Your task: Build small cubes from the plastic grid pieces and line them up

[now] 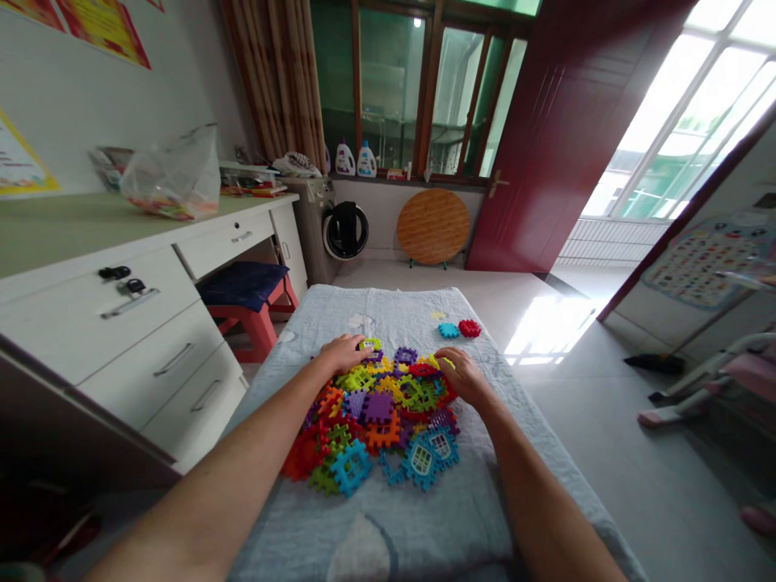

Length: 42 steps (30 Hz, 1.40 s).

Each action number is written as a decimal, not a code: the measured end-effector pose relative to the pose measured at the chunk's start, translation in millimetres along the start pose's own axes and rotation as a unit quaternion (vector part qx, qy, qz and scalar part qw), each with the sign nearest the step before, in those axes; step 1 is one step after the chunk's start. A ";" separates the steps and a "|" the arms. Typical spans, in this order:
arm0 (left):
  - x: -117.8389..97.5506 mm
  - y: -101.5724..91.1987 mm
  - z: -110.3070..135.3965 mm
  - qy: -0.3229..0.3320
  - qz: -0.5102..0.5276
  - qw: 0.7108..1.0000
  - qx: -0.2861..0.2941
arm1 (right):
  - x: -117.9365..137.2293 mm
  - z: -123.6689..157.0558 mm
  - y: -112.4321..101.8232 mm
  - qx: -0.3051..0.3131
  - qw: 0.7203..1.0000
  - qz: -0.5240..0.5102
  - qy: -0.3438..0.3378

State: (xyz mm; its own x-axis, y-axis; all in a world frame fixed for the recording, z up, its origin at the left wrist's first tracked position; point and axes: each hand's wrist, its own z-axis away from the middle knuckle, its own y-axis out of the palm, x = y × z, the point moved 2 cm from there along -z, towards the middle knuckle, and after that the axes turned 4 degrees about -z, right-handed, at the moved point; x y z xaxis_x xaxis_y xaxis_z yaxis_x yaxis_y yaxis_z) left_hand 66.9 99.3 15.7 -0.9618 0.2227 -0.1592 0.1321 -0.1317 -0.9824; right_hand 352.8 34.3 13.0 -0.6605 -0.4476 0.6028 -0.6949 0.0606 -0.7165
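A heap of colourful plastic interlocking blocks (380, 406) with notched edges lies on the cloth-covered table. At its far left side my left hand (343, 354) has its fingers closed on a yellow-green block (369, 344) with a window grid. On the far right side of the heap, my right hand (466, 377) is curled, fingertips and thumb at a yellow block (432, 360) beside a red one. Two blue window blocks (420, 460) lie at the near edge of the heap. Beyond my right hand, a blue block (449, 330) and a red block (469, 328) sit side by side, apart from the heap.
A grey-blue patterned cloth (369, 311) covers the table. To the left are a white desk (139, 356) and a red stool (258, 323) with a dark cushion. A washing machine (315, 230), a round wooden board (433, 226) and a dark red door (539, 145) stand behind.
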 end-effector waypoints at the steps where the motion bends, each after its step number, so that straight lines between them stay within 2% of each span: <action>1: -1.3 2.0 -3.0 0.007 0.005 1.000 0.003 | -5.6 1.1 2.5 0.000 1.000 0.009 0.001; 4: -7.8 4.4 -1.7 0.046 0.023 0.999 0.012 | -14.4 4.2 8.3 0.026 1.000 0.010 -0.011; 8: -21.3 1.2 12.4 0.102 0.048 0.993 0.030 | -12.3 5.7 8.9 0.038 0.999 0.004 -0.005; 14: -40.7 -5.3 32.6 0.129 0.074 0.988 0.044 | -11.5 5.5 5.2 0.030 0.999 0.004 0.032; 16: -45.2 -7.6 38.6 0.130 0.076 0.988 0.025 | -14.1 6.0 2.8 0.016 0.999 0.004 0.039; 20: -46.0 -16.8 55.2 0.117 0.063 0.990 -0.050 | -19.6 7.5 -2.7 -0.034 0.998 -0.008 0.050; 24: -30.1 -27.1 79.4 0.088 0.064 0.990 -0.089 | -24.0 8.4 -2.5 -0.053 0.997 -0.013 0.052; 27: -4.7 -26.5 94.2 0.037 0.075 0.989 -0.121 | -26.3 7.4 0.0 -0.059 0.996 -0.018 0.070; 30: 26.9 -14.7 100.4 -0.017 0.078 0.982 -0.173 | -23.6 4.0 3.1 -0.032 0.997 -0.031 0.068; 34: 61.6 9.9 101.0 -0.011 0.114 0.970 -0.217 | -10.3 -1.2 7.8 0.057 0.997 -0.009 0.051; 38: 81.3 26.8 101.4 -0.022 0.173 0.965 -0.194 | 4.7 -2.9 9.0 0.108 0.993 0.032 0.032; 42: 84.4 28.9 101.4 -0.027 0.204 0.961 -0.185 | 7.1 -2.0 6.5 0.089 0.995 0.040 0.026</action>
State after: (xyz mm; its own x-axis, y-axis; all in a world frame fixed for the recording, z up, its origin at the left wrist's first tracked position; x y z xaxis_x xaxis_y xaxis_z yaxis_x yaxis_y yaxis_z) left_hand -34.8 16.3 -16.2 -0.8221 0.1731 -0.5424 0.5668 0.1575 -0.8087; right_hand 343.0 33.3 13.3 -0.7288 -0.4000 0.5558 -0.5814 -0.0674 -0.8109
